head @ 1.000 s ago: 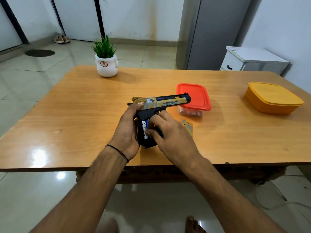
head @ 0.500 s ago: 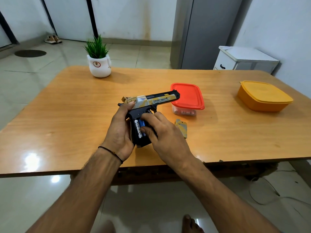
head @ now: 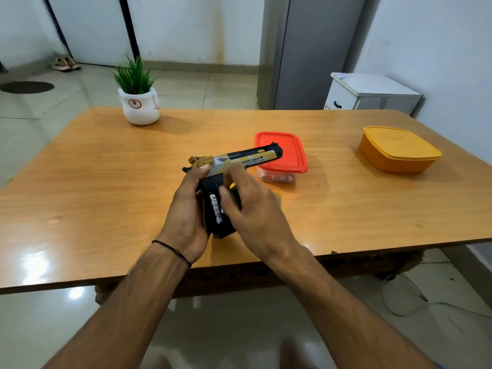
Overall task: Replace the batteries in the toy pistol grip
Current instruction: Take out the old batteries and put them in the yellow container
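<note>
The toy pistol [head: 239,161] has a gold and white slide and a black grip, and it is held just above the wooden table [head: 106,187] with the barrel pointing right. My left hand [head: 186,209] grips the back of the grip from the left. The grip's side is open and a white battery [head: 215,209] shows in it. My right hand [head: 253,209] is at the open compartment, thumb and fingers pinching a small yellow and black battery end [head: 232,185]. The fingertips are blurred.
A clear box with a red lid [head: 282,153] stands just behind the barrel. An orange lidded box [head: 399,150] sits at the right. A white plant pot [head: 139,107] is at the back left. A white cabinet [head: 372,94] stands beyond the table.
My right hand's fingers have shifted up the grip from pressing on the batteries to pinching one at its top end. The pistol and left hand hold much the same pose.
</note>
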